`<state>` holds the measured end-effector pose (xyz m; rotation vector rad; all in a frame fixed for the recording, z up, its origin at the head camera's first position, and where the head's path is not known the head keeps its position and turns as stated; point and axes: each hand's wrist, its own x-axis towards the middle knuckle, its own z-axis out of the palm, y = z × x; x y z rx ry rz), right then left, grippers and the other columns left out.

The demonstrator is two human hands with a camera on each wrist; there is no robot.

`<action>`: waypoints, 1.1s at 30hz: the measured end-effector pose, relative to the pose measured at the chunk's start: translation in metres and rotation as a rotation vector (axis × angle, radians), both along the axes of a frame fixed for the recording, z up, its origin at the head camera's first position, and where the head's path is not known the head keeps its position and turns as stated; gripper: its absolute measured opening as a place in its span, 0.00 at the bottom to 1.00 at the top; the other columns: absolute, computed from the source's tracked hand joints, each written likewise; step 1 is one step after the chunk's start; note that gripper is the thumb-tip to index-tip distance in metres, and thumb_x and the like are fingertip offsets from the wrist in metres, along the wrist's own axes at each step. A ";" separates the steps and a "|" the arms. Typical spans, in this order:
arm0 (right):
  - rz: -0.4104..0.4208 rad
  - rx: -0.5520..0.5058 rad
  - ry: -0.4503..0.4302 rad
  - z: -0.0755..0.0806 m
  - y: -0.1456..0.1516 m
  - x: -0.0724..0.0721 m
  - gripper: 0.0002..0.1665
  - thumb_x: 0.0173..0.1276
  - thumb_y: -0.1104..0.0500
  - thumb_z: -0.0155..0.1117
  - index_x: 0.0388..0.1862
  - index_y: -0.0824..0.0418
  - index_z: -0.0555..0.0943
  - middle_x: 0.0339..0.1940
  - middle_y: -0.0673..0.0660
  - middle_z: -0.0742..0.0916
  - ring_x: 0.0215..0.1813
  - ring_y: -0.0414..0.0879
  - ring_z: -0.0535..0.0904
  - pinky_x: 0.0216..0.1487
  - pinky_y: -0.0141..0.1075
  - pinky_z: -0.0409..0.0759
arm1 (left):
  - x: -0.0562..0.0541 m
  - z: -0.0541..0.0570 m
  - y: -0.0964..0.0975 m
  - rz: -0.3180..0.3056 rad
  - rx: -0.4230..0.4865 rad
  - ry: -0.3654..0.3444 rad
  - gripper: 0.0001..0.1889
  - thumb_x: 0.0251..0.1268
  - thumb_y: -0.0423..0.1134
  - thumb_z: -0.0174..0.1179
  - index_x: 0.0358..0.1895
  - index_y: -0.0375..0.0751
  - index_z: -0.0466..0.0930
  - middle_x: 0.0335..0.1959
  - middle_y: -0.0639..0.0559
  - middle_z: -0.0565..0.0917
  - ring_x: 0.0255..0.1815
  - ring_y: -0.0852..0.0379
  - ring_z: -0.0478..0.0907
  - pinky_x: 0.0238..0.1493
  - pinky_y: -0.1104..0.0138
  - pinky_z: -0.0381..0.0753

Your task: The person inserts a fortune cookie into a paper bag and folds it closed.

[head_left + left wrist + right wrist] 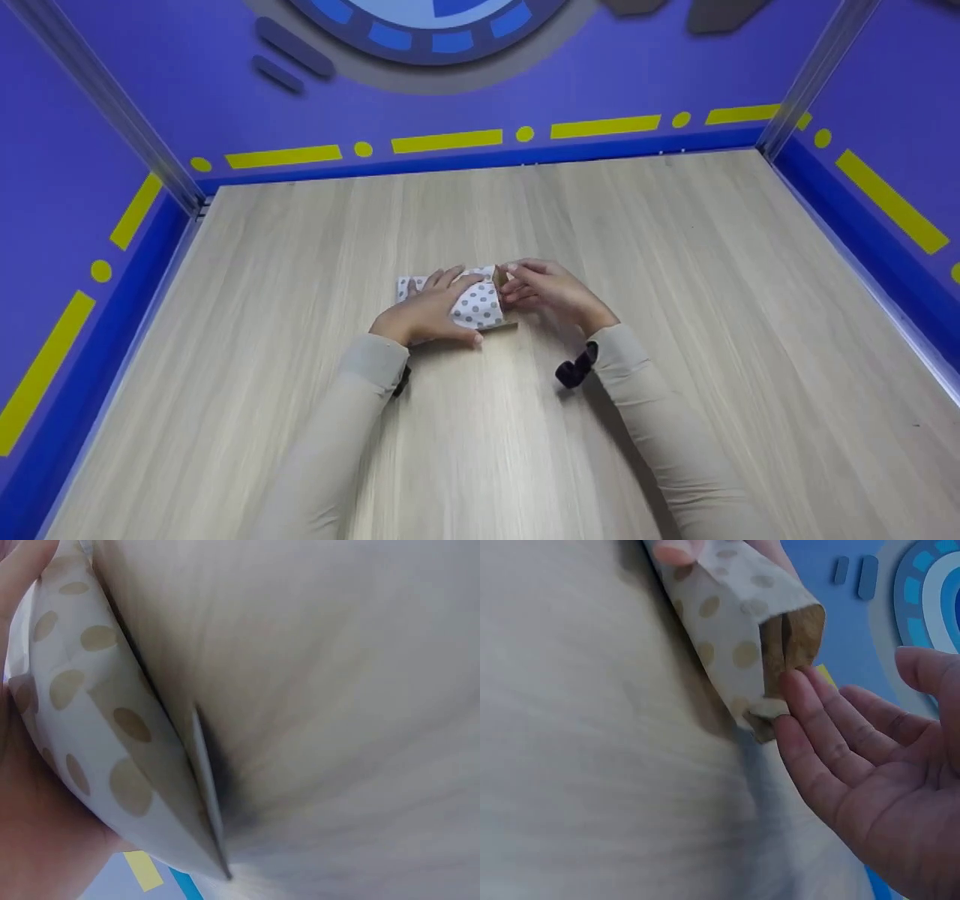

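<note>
A white paper bag (480, 304) with grey dots lies on its side on the table, its mouth towards the right. My left hand (431, 311) holds it from above, fingers over the top and thumb along the near side. In the left wrist view the bag's dotted side (82, 690) bulges, and a thin edge sticks out over the table. In the right wrist view the bag's brown inside (802, 634) shows through the mouth. My right hand (870, 772) is there with fingers extended, fingertips touching the lower lip of the mouth. How deep the bag's inside goes is hidden.
The light wood-grain table (675, 247) extends around both hands. Blue-purple panels (465, 112) with yellow marks stand along the back and both sides. A black wrist camera (576, 366) hangs beneath the right wrist, close to the tabletop.
</note>
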<state>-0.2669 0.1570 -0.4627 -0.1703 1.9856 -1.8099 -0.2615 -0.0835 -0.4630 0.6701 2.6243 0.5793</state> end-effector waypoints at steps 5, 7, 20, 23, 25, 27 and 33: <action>0.035 0.127 0.100 -0.001 0.013 0.006 0.24 0.73 0.51 0.55 0.55 0.69 0.78 0.28 0.53 0.84 0.29 0.41 0.79 0.31 0.32 0.78 | 0.000 -0.001 0.000 0.000 0.004 0.002 0.59 0.36 0.71 0.70 0.75 0.71 0.46 0.80 0.51 0.44 0.79 0.41 0.39 0.71 0.36 0.37; 0.056 0.149 0.105 -0.003 0.016 0.009 0.24 0.72 0.51 0.57 0.54 0.69 0.78 0.26 0.53 0.84 0.27 0.40 0.78 0.29 0.31 0.78 | 0.001 -0.001 0.000 0.000 0.005 0.002 0.59 0.35 0.71 0.70 0.75 0.71 0.46 0.80 0.50 0.44 0.79 0.41 0.39 0.71 0.35 0.37; 0.301 0.140 0.026 -0.013 0.011 0.024 0.23 0.70 0.53 0.60 0.58 0.65 0.77 0.37 0.62 0.89 0.32 0.44 0.86 0.35 0.34 0.84 | 0.002 0.001 -0.001 0.009 0.012 -0.004 0.60 0.34 0.70 0.72 0.75 0.72 0.45 0.79 0.49 0.45 0.79 0.43 0.40 0.71 0.36 0.43; 0.289 0.116 0.026 -0.013 0.008 0.025 0.21 0.70 0.55 0.59 0.54 0.70 0.78 0.41 0.64 0.88 0.36 0.44 0.86 0.39 0.36 0.84 | 0.002 0.001 -0.001 0.008 0.020 -0.008 0.60 0.35 0.69 0.72 0.75 0.71 0.44 0.79 0.48 0.45 0.79 0.43 0.40 0.70 0.36 0.47; 0.264 0.105 0.031 -0.013 0.007 0.025 0.20 0.70 0.56 0.60 0.52 0.72 0.78 0.42 0.64 0.88 0.37 0.45 0.86 0.42 0.37 0.84 | 0.002 0.002 -0.001 0.011 0.025 -0.016 0.60 0.37 0.68 0.72 0.76 0.72 0.42 0.79 0.47 0.44 0.79 0.43 0.40 0.70 0.36 0.46; 0.236 0.096 0.043 -0.013 0.006 0.025 0.20 0.70 0.57 0.61 0.51 0.72 0.79 0.43 0.64 0.87 0.39 0.46 0.86 0.43 0.38 0.84 | 0.002 0.003 -0.002 0.020 0.033 -0.025 0.59 0.40 0.67 0.71 0.76 0.72 0.41 0.79 0.47 0.44 0.79 0.43 0.39 0.71 0.36 0.43; 0.160 0.116 0.123 -0.009 0.006 0.026 0.18 0.68 0.57 0.63 0.50 0.69 0.81 0.44 0.64 0.86 0.42 0.49 0.85 0.46 0.40 0.83 | 0.001 0.009 -0.004 0.030 0.050 -0.026 0.54 0.49 0.73 0.60 0.77 0.69 0.37 0.79 0.46 0.46 0.78 0.43 0.44 0.71 0.36 0.42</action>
